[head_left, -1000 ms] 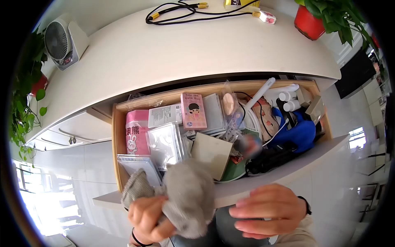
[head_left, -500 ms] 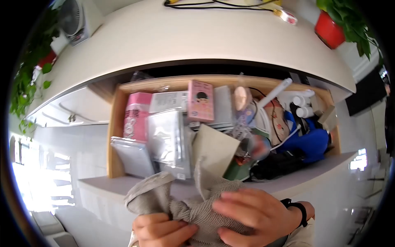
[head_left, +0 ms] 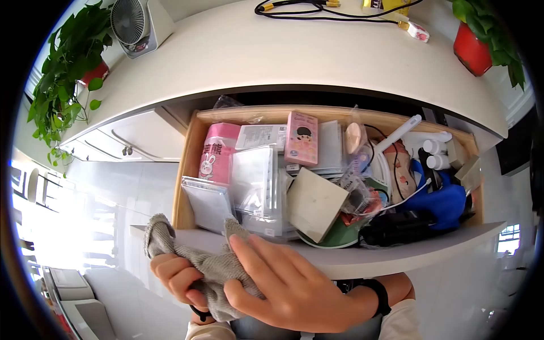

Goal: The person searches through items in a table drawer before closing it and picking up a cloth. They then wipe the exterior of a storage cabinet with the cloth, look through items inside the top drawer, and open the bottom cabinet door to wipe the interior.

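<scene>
A grey ribbed cloth [head_left: 214, 271] is bunched up in front of the open drawer [head_left: 177, 195], low in the view. My left hand [head_left: 177, 279] has its fingers curled round the cloth's left part, and one end flops up above the fist. From the right, my right hand [head_left: 286, 286] grips the cloth between the thumb and long, fairly straight fingers. A cloth corner sticks up by its fingertips. Nearest to the hands inside the drawer are clear-wrapped flat packets [head_left: 208, 205] and a beige square box [head_left: 317, 204] tilted over a green item.
The drawer also holds a pink rabbit pack [head_left: 218, 153], a pink box [head_left: 301, 137], white bottles [head_left: 436, 156], a blue item [head_left: 436, 198] and cords. On the white cabinet top [head_left: 317, 56] lies a black cable [head_left: 334, 18]; a fan [head_left: 130, 25] and potted plants [head_left: 475, 51] stand at its sides.
Both hands and the cloth have shifted left in the view, and the cloth is gathered smaller. The drawer appears farther right as the view moved. The drawer's contents look unchanged.
</scene>
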Demonstrator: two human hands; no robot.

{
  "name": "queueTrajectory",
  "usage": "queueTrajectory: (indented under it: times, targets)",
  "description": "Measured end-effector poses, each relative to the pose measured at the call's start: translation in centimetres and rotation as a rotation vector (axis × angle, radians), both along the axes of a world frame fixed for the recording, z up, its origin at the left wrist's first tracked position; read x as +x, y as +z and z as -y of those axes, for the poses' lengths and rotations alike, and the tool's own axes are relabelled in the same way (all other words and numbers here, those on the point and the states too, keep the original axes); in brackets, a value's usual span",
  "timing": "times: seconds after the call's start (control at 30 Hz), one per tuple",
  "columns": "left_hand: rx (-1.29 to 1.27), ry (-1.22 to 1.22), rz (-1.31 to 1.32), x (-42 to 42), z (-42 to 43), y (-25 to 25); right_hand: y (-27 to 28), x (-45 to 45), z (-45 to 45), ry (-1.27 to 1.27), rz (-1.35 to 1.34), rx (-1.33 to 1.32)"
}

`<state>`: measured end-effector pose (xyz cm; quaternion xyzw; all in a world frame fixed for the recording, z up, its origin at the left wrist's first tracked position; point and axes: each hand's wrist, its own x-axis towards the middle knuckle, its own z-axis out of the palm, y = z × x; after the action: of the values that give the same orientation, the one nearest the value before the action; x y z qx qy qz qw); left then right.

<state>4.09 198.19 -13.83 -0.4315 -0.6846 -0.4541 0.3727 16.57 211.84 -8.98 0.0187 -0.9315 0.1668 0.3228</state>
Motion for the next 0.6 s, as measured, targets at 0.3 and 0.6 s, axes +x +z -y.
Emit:
queueTrajectory:
  times: [0.3,0.6]
  targets:
    - [-0.648,-0.599,-0.174,7.6,-5.2,3.6,4.0,11.2,-7.7,-0.020,0.387,-0.303]
    - [-0.660,-0.614,0.116,6.0,-4.7,5.7,5.2,11.1,-8.2,-0.040,0.503,-0.284]
